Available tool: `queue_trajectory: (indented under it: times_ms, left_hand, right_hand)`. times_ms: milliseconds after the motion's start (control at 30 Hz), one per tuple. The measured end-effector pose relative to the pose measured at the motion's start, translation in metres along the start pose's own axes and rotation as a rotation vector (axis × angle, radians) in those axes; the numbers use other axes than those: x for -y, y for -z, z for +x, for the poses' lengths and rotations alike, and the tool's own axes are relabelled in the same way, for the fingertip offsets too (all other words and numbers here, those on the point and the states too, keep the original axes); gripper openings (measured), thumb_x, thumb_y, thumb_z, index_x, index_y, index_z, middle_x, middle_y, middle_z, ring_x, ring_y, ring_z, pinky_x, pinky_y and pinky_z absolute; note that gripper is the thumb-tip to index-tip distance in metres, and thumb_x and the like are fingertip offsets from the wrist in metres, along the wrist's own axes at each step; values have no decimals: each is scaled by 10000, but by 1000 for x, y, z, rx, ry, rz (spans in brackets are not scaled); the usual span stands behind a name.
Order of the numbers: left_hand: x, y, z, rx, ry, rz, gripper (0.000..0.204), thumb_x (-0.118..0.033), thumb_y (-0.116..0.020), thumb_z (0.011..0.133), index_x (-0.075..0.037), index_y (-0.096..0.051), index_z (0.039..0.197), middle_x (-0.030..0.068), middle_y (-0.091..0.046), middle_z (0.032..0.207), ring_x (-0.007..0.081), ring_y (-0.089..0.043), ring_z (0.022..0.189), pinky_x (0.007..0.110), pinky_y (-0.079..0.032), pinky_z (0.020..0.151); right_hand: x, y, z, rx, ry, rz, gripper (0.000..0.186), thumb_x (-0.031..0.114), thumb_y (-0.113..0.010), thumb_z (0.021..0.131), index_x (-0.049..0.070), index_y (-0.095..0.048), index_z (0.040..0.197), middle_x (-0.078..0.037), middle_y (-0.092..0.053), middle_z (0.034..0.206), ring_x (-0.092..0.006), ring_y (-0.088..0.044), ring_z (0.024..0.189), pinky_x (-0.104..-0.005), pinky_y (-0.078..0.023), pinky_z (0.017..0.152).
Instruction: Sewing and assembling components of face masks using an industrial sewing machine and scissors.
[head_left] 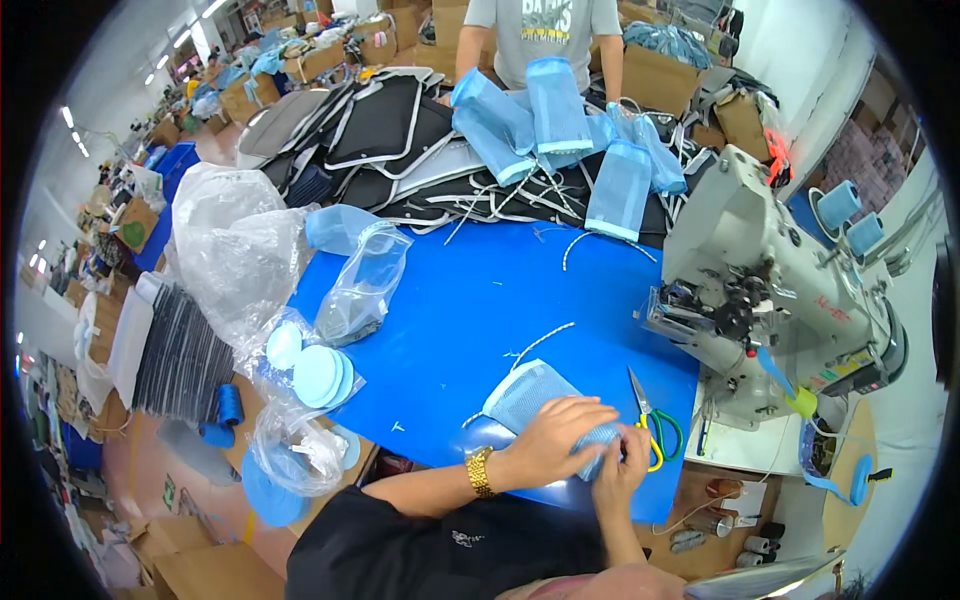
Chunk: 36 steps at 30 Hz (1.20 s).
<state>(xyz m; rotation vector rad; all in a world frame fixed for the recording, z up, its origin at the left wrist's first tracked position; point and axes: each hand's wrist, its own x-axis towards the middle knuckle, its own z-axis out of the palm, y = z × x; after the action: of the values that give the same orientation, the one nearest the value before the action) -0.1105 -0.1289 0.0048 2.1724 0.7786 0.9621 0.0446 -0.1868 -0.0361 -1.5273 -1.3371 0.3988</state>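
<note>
I see the left hand (pixel 557 443) and right hand (pixel 622 468) closed around the near end of the blue mesh pouch (pixel 528 393), on the tabletop (pixel 450 320). Loosened fingers could let it slip; a rightward swing might knock the scissors (pixel 649 411).

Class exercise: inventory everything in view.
Table: one, blue, centre.
Mesh pouch: one, light blue, table's near edge.
Scissors: one pair, green-and-yellow handles, table's right side.
Sewing machine: one, pale grey, right.
Panels: many, mostly black, far side.
Mesh tubes: several, light blue, mostly on panels.
Discs: several, light blue, left edge.
Plastic bags: several, clear, left.
Thread cones: several, blue and grey, both sides.
Cardboard boxes: many, brown, background.
Co-worker: one, grey shirt, far side.
Watch: one, gold, left wrist.
Left hand: one, bare, on pouch.
Right hand: one, bare, pouch's right end.
</note>
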Motion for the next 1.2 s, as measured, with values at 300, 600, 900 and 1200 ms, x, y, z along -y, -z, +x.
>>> queue_trajectory:
  times_ms: [300, 600, 900, 1200]
  left_hand:
    - [-28, 10, -20, -330, 5, 115, 432, -142, -706, 788, -15, -564, 1176, 189, -568, 1217, 343, -539, 1138, 418, -410, 990]
    - [-11, 20, -45, -208, 121, 34, 193, -14, -623, 828, -15, -687, 1010, 128, -686, 990, 236, -656, 932, 313, -501, 830]
    - [32, 11, -66, -173, 503, -660, 209, -169, -573, 962, 17, -664, 994, -4, -648, 880, 39, -551, 798, 199, -459, 700]
    - [30, 6, -59, -217, 453, -437, 232, -237, -573, 957, -22, -660, 954, 16, -630, 815, 65, -537, 765, 249, -461, 687]
  right_hand:
    - [42, -25, 18, -20, 285, 154, 155, -10, -560, 846, 21, -626, 984, -162, -593, 821, -325, -586, 696, -383, -467, 586]
    - [24, 12, 7, 215, 380, 93, 180, 105, -709, 776, 65, -675, 948, -128, -640, 824, -295, -614, 711, -362, -476, 605]
    - [8, -1, 1, 742, -77, 380, 235, 228, -625, 914, -3, -670, 905, -2, -532, 669, -72, -454, 632, -248, -379, 553]
    - [7, 5, -9, 650, -228, 264, 172, 137, -596, 917, -25, -651, 904, 33, -575, 750, -47, -478, 693, -225, -391, 596]
